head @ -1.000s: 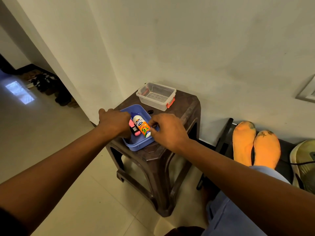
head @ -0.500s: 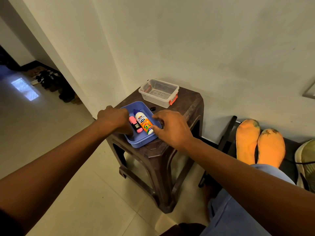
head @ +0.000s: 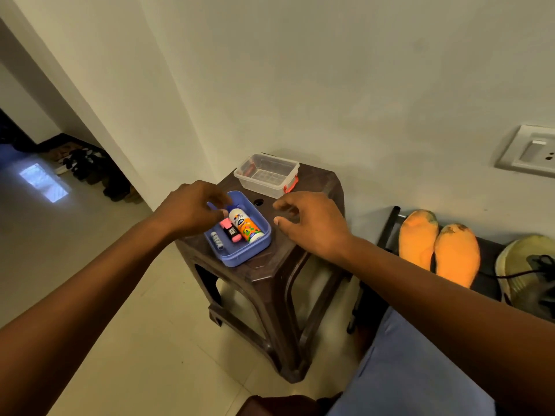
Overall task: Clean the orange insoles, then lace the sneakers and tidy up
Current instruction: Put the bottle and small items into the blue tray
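This looks like a home, in a hallway or entry corner. Plain painted walls [head: 360, 70] meet a pale tiled floor [head: 90, 295], and a wall socket [head: 530, 151] sits at 3 o'clock. At 10 o'clock a doorway opens onto a row of shoes [head: 90, 166] along the floor. A brown plastic stool [head: 270, 280] stands at centre, a low dark rack [head: 390, 229] at 4 o'clock.

Two hands reach forward, the left hand [head: 192, 210] and the right hand [head: 312, 225]. One brown stool [head: 270, 274] carries two containers, one blue tray [head: 243, 255] and one clear plastic box [head: 267, 175]; the tray holds three items, one white bottle [head: 244, 225], one pink and black marker [head: 230, 231] and one small white tube [head: 216, 240]. To the right lie two orange insoles [head: 419, 235] [head: 456, 253] and one sneaker [head: 525, 265], with one switch plate [head: 531, 150] on the wall.
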